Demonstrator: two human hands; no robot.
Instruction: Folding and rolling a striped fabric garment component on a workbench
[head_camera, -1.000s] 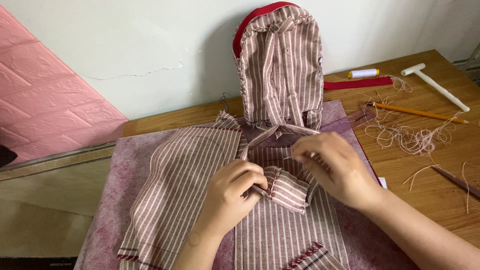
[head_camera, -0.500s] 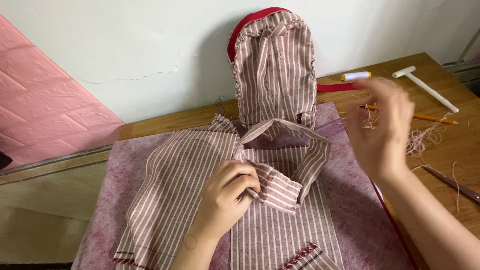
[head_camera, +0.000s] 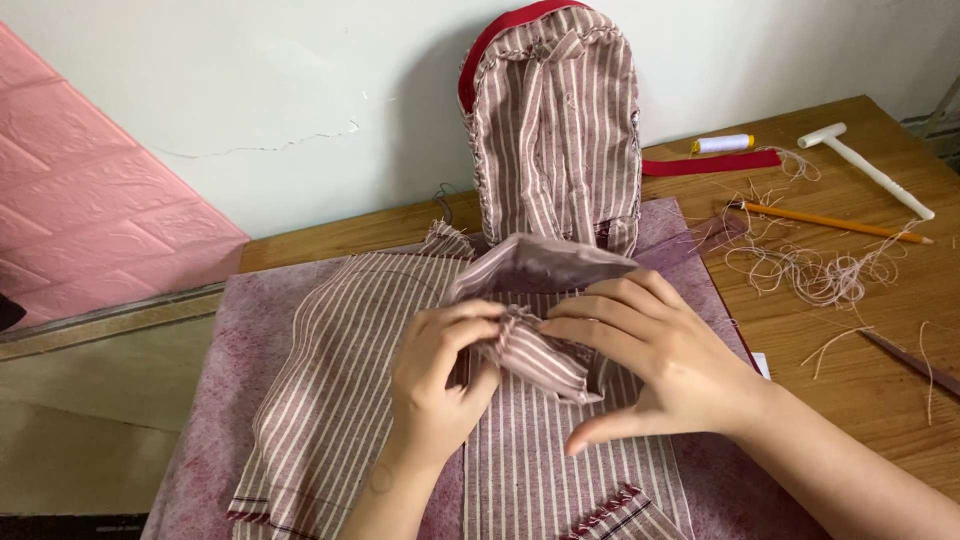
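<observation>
At frame centre on the worktop (head_camera: 850, 350), the left hand (head_camera: 440, 375) and right hand (head_camera: 655, 350) pinch a striped fabric fold (head_camera: 540, 355), fingers closed on it; shaping is under way, requiring a steady grip.

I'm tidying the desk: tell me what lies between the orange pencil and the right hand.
In the head view, a tangle of loose pale threads lies on the wooden table between the orange pencil and the right hand.
</observation>
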